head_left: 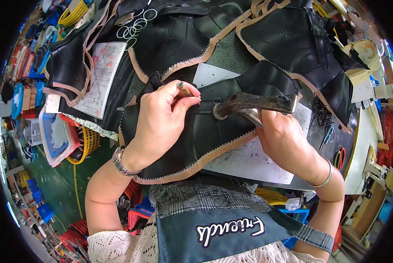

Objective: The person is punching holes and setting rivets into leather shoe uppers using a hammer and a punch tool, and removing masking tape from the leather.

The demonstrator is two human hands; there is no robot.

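A black leather boot upper (231, 131) with a tan, zigzag-stitched edge lies flat on the table in front of me. Pinched between the thumb and fingers of my left hand (159, 120) is a short brass-coloured punch (184, 89), held over the upper's strap; its lower tip is hidden by my fingers. My right hand (284, 136) is closed around the metal handle of a hammer (257, 103). The worn dark head lies level over the upper, with its round face close to the strap, just right of my left fingers. I cannot tell whether that face touches the leather.
More black uppers (293, 39) lie across the far side. White rings (135, 28) sit at the back left near a plastic-covered sheet (102, 74). Scissors (328, 135) rest at the right edge. A yellow basket (89, 144) stands off the table's left side.
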